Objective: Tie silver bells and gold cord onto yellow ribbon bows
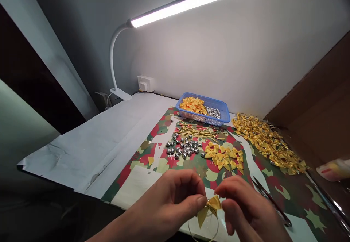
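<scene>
Both my hands meet at the near edge of the table, pinching one small yellow ribbon bow (212,204). My left hand (169,202) grips it from the left, fingers closed. My right hand (243,207) holds it from the right, fingers curled. A thin gold wire loop (203,234) hangs below the bow. Just beyond my hands lie a pile of yellow bows (224,157), a cluster of silver bells (183,148) and a bundle of gold wires (198,132).
A blue basket (225,114) with bows and bells stands at the back. A heap of finished gold pieces (269,143) lies at right beside a cardboard wall (317,114). Scissors (270,200) rest right of my hand. A white desk lamp (120,52) arches over the camouflage-patterned sheet (290,194).
</scene>
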`<action>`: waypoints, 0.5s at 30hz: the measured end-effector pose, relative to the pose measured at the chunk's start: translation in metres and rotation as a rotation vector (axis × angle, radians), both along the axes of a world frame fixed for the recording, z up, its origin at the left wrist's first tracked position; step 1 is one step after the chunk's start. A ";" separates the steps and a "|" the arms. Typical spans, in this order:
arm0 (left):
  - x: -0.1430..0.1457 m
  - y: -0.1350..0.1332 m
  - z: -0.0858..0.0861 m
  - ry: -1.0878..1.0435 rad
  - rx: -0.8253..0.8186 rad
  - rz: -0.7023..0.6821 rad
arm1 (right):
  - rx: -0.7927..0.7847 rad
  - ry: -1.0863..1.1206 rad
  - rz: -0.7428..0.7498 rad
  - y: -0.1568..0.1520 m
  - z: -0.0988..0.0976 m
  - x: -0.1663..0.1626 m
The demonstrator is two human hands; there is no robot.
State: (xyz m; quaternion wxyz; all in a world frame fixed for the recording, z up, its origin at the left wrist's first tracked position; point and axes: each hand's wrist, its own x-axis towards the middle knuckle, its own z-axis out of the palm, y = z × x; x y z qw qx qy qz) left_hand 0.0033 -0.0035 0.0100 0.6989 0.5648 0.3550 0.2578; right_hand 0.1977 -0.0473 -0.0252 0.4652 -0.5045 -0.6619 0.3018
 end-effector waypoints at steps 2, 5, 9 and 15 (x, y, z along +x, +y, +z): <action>-0.001 -0.001 0.001 0.020 0.015 -0.001 | -0.028 -0.035 0.024 0.000 -0.004 -0.002; -0.002 -0.004 0.000 0.098 0.100 0.019 | -0.080 -0.027 0.017 -0.001 -0.007 -0.005; -0.004 -0.008 -0.004 0.073 0.120 0.050 | -0.156 0.085 0.008 -0.002 -0.006 -0.009; -0.003 -0.006 -0.009 -0.033 0.000 0.109 | -0.211 0.111 0.025 -0.002 -0.001 -0.014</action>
